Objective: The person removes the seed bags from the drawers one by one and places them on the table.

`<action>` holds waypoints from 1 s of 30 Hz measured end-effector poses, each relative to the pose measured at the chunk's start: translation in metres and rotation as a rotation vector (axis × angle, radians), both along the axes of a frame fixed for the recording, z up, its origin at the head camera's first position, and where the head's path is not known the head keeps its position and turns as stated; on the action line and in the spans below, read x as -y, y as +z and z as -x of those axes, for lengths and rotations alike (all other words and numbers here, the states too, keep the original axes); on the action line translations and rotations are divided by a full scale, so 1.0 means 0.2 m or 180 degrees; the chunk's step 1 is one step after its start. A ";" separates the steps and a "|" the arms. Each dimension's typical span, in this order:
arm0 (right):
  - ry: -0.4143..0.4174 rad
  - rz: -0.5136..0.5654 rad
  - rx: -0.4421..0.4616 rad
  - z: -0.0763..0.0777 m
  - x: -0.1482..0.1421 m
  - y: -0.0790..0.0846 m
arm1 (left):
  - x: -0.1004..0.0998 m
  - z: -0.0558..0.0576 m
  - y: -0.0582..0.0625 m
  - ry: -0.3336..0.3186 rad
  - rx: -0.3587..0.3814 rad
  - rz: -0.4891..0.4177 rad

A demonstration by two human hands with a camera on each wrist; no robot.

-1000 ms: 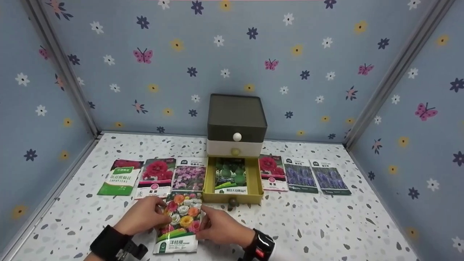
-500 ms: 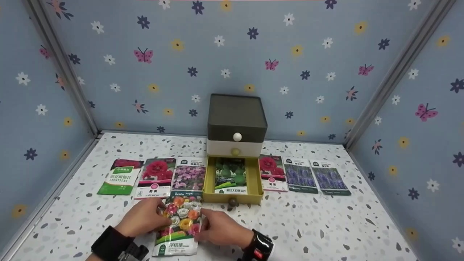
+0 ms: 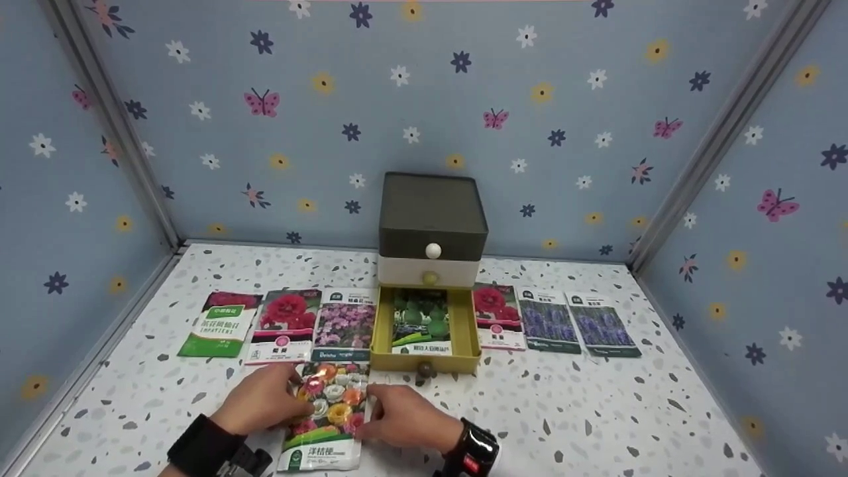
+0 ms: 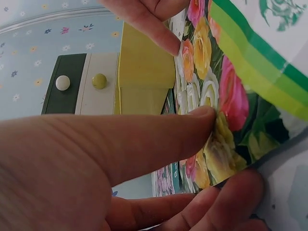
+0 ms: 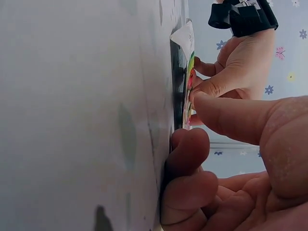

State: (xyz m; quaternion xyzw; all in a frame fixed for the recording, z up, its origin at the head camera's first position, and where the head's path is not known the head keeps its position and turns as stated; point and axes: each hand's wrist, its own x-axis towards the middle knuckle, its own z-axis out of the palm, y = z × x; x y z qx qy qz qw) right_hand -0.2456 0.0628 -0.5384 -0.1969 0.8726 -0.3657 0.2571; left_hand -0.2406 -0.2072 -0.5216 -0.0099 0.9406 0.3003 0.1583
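Note:
A seed packet printed with roses-like blooms in many colours (image 3: 334, 401) lies near the front of the table, its white label end towards me. My left hand (image 3: 262, 401) pinches its left edge, thumb on top and fingers at the edge in the left wrist view. At the opposite edge, my right hand (image 3: 411, 416) holds the packet between thumb and curled fingers. In the right wrist view the packet (image 5: 188, 82) appears slightly raised off the table. Behind it, a green-plant seed packet (image 3: 422, 321) lies inside the pulled-out olive drawer (image 3: 469, 363).
A small drawer cabinet (image 3: 432, 205) stands at the back. Left of the drawer lie an impatiens packet (image 3: 218, 326), a red-flower packet (image 3: 285, 324) and a pink-flower packet (image 3: 346, 322). To its right are another red-flower packet (image 3: 498, 317) and two purple-flower packets (image 3: 551, 321).
Both hands have drawn the colourful seed packet slightly towards me, uncovering the lower edge of the pink-flower packet. Their hold on it looks the same.

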 end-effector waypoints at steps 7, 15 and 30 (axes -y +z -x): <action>0.0041 0.0085 -0.0151 0.00 -0.01 0.00 | -0.01 -0.01 -0.01 0.0010 0.0011 -0.0029; 0.0195 -0.0196 -0.0205 0.01 -0.06 0.06 | 0.00 -0.02 0.00 0.0093 0.0106 -0.0124; -0.0146 0.0233 -0.0650 0.19 -0.30 0.28 | -0.04 -0.02 0.06 0.0131 -0.0335 -0.0281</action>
